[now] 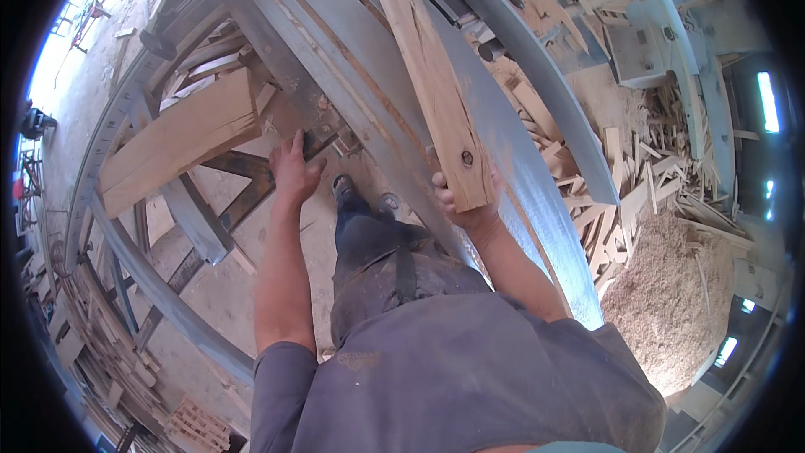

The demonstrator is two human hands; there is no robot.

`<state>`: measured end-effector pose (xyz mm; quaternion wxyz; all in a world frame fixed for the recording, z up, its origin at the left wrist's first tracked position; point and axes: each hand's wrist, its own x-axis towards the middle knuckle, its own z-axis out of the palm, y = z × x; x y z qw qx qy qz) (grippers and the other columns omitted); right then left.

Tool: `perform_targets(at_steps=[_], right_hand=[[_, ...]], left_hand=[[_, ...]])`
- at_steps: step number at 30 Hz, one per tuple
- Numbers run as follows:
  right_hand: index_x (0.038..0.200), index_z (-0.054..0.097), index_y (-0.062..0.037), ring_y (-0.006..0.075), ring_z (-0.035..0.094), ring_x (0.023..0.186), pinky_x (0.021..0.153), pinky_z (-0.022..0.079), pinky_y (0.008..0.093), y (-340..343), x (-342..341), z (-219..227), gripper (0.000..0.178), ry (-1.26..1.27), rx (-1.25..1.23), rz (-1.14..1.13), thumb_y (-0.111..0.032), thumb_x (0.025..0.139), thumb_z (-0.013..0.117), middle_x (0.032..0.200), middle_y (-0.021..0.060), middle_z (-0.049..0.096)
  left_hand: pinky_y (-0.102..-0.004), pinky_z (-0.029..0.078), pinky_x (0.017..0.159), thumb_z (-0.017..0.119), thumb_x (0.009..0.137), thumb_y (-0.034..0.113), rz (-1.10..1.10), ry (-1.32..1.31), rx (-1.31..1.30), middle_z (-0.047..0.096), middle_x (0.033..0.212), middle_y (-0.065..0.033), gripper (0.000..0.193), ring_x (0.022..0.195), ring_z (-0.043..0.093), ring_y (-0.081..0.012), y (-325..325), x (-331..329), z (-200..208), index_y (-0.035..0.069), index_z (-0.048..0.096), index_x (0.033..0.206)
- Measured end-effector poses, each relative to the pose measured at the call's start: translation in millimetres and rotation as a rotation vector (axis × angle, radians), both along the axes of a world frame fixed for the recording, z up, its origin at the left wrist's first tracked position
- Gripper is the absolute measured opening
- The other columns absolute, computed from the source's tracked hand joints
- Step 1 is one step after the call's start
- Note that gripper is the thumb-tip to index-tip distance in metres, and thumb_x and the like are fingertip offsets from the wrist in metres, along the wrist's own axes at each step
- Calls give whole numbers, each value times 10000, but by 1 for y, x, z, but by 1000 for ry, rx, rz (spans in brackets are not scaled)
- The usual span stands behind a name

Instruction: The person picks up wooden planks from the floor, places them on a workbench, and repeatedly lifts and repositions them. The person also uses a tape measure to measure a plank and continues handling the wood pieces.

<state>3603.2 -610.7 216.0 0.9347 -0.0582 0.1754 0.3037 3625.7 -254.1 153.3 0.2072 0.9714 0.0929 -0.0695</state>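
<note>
A long wooden plank (429, 75) with a dark knot near its close end lies over the grey metal machine table (524, 193). My right hand (480, 216) is wrapped around that near end, its fingers showing at the left edge and the palm partly hidden beneath the wood. To the left, my left hand (295, 174) holds nothing, with fingers apart and one stretched forward. It hovers near a rusty metal bracket (323, 147) at the table's side. Another thick wooden board (184, 143) rests on the metal frame beyond my left hand.
Long slots run along the table, and a curved-looking metal rail (545, 75) lies on its right. Scrap wood (599, 226) and a sawdust heap (671, 285) fill the right side. At left stand metal frame bars (168, 285) and more stacked offcuts (92, 344).
</note>
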Motion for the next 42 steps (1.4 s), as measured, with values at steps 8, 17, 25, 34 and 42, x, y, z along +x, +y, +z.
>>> perform_targets(at_steps=[8,17,25,34,42], right_hand=[[1538,459,-19,350,699,763,632,640,415,-7,-3,-8,846,-36,28,45,-672,1003,409,1066,283,646],[1544,445,-10,362,711,787,666,637,433,-8,-6,-12,876,-34,35,46,-676,977,463,1105,288,644],[1434,508,52,404,725,849,704,612,480,-17,-1,6,829,-169,-398,156,-567,886,574,1092,272,654],[1409,531,68,402,738,993,844,620,471,-29,-1,5,658,-225,-704,223,-346,904,610,1176,246,667],[1479,524,1,430,609,1256,1076,484,451,-31,11,31,873,-676,-1772,307,-310,745,882,1313,252,630]], left_hand=[[-511,289,1209,811,787,336,15,10,-26,559,1420,-185,853,1335,477,-408,-1,-4,1,44,504,1528],[-507,293,1207,811,790,345,-8,-1,-24,561,1426,-179,863,1344,473,-411,0,-5,1,45,491,1533],[-509,299,1199,807,793,349,-15,18,-34,563,1427,-182,858,1338,470,-410,2,-7,2,45,494,1531],[-504,285,1216,806,785,352,-17,18,-49,549,1458,-188,869,1366,452,-418,1,-6,1,51,492,1537],[-505,282,1216,811,785,369,-15,44,-38,543,1460,-194,881,1369,452,-413,0,-6,5,58,484,1542]])
